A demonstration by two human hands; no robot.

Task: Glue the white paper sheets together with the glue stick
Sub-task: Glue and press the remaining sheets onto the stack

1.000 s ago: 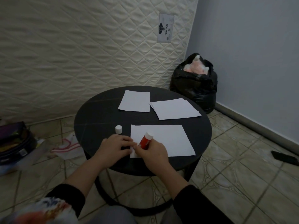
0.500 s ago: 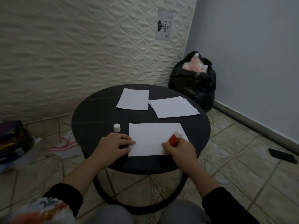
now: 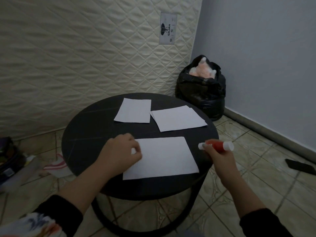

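Note:
A large white paper sheet [image 3: 164, 158] lies at the near side of the round black table [image 3: 89, 134]. Two more lie at the far side: a single sheet [image 3: 133, 111] and a slightly offset pair of sheets [image 3: 177, 118]. My right hand [image 3: 217, 158] holds the red glue stick [image 3: 218, 145] sideways just off the near sheet's right edge, its white ends pointing left and right. My left hand [image 3: 121, 151] is curled at the sheet's left edge, with a small white piece, apparently the cap [image 3: 133, 150], pinched between its fingers.
An upright quilted mattress [image 3: 85, 57] stands behind the table. A full black rubbish bag [image 3: 201, 93] sits in the corner. A dark phone [image 3: 301, 166] lies on the tiled floor at right; a bag [image 3: 8, 159] and a cloth [image 3: 54, 165] lie at left.
My right hand slid the glue stick from the sheet's left edge across to its right edge and lifted it off. My left hand moved up over the spot where the cap stood.

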